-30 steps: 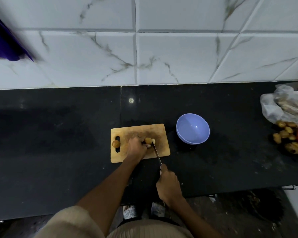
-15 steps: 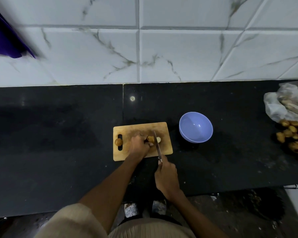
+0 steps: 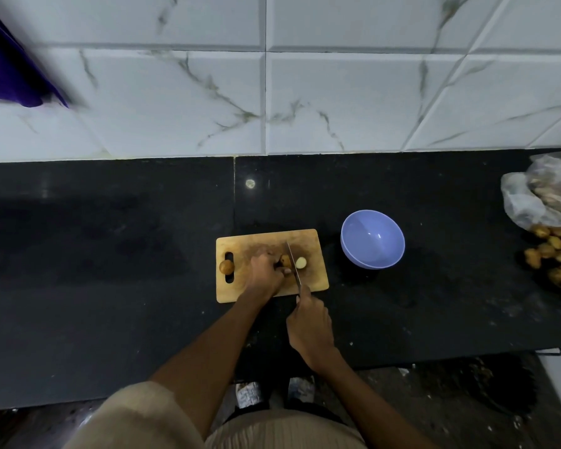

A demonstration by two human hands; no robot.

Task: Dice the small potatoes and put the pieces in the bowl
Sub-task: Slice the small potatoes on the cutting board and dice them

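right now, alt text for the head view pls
A person's right hand cuts a small potato with a knife on a wooden cutting board while the left hand steadies it. An empty purple bowl sits right of the board.

My left hand [image 3: 262, 276] reaches out in front of me, toward twelve o'clock. Its back faces up and the fingers [image 3: 282, 270] are curled down, pinching something small at their tips. My left arm is bare and runs straight back toward seven o'clock, where a loose pale sleeve [image 3: 133, 416] covers the upper part. My right hand [image 3: 309, 322] sits closer to my body, at about five o'clock from the left hand. It is closed in a fist around a handle, knuckles up, thumb side pointing to twelve o'clock. My right arm is bare too and slants back toward five o'clock. The two hands are near each other but not touching.
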